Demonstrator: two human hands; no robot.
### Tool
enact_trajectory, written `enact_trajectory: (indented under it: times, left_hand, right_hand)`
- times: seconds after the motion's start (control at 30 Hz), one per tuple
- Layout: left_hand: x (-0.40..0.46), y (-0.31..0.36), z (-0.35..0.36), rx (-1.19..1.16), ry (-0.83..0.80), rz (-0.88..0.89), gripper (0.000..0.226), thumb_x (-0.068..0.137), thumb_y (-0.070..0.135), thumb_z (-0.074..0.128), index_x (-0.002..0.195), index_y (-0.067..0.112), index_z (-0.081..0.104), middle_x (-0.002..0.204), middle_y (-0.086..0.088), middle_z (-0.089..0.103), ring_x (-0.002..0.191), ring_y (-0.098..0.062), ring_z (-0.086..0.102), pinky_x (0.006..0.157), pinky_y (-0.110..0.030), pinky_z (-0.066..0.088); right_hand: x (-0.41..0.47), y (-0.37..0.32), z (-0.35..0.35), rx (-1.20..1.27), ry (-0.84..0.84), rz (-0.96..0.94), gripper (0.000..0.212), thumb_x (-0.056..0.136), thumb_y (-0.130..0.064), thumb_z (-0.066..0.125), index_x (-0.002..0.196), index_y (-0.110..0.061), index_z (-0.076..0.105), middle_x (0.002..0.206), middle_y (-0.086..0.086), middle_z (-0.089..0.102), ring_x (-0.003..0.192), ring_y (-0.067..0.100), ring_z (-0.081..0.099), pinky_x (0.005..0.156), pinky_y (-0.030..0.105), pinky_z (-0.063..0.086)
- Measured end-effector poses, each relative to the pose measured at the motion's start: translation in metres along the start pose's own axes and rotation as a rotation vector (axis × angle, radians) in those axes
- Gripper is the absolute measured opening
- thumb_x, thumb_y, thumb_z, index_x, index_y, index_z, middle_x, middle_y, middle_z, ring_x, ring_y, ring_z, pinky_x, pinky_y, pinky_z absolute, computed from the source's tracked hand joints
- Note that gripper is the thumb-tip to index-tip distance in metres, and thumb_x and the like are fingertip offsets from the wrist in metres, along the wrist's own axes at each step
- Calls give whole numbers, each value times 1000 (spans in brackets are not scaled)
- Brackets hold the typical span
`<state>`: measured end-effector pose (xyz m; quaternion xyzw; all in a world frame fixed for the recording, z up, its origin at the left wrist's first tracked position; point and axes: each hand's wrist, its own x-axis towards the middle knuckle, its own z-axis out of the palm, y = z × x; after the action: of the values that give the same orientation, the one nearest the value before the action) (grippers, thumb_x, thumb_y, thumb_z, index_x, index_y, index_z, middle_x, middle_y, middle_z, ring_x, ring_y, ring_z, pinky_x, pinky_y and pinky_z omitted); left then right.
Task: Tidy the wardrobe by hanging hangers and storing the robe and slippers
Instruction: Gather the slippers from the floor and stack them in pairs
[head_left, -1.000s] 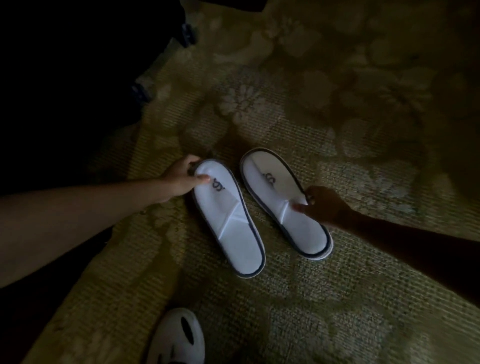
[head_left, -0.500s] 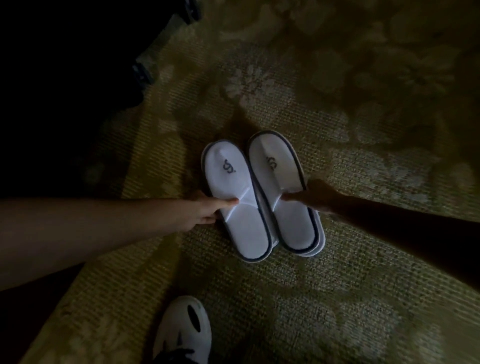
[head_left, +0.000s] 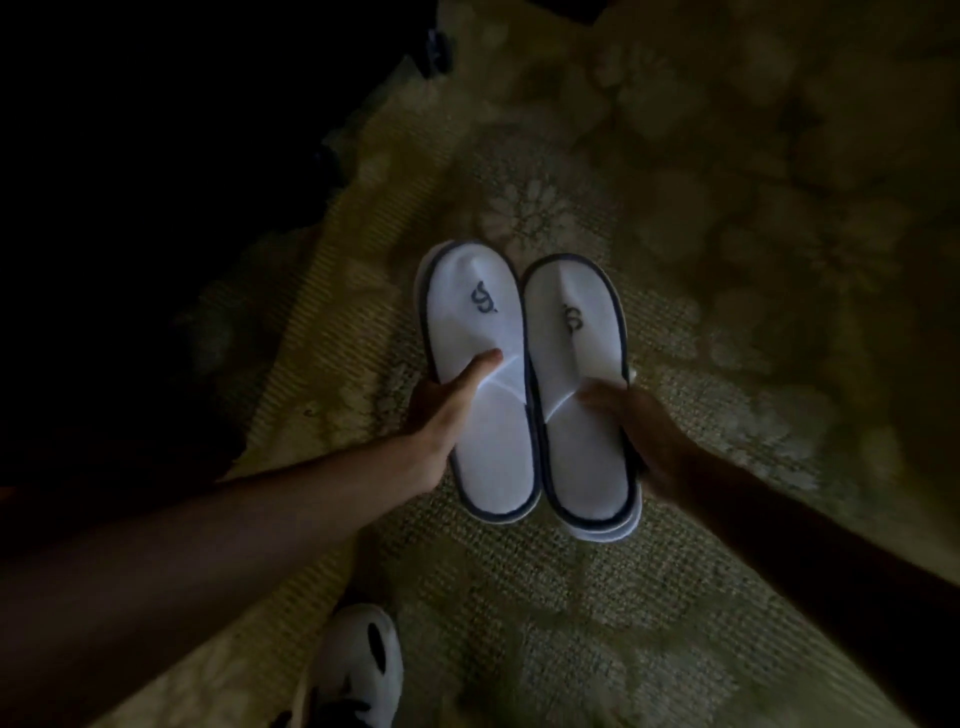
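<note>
Dim yellow-green floral carpet (head_left: 597, 597) lies under two white cloth slippers with dark trim, side by side and touching. Left hand (head_left: 441, 415) grasps the left slipper (head_left: 483, 374), right hand (head_left: 639, 431) the right slipper (head_left: 576, 384). Slipper storing seems underway; next, lifting both together toward the wardrobe.

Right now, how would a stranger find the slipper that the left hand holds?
Look at the patterned yellow carpet. Two white slippers lie side by side at its middle. It is the left slipper, held by the left hand, thumb across its strap; its neighbour is the right slipper.
</note>
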<state>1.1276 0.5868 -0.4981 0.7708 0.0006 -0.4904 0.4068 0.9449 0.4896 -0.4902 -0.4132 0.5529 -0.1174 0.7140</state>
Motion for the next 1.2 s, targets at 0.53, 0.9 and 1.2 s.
enact_trajectory:
  times: [0.53,0.9,1.2]
  left_hand:
    - [-337,65,-202,-325,598,236,63,94,30,68,145,23,33,117,3,59,95,-18,60,62,-13,47]
    - [-420,-49,-334,-301,760,70,60,90,46,65,143,29,41,124,-3,62,107,-29,61,79,-38,52]
    - [-388,-72,-457,-350,842,8,51,94,45,64,127,14,40,109,-1,57,100,-30,59,71,-32,39]
  right_hand:
    - [-297,-146,175,-737,-28,-247,62,82,-43,72,128,-20,37,112,2,55,91,27,58,75,44,51]
    - [-400,-64,286,-803,-215,-209,60,92,-27,68,138,-11,32,115,5,53,92,23,53,74,33,42]
    - [-388,-40,433,-915,-267,-361,72,86,-28,74,138,-6,30,130,13,53,111,29,56,78,24,37]
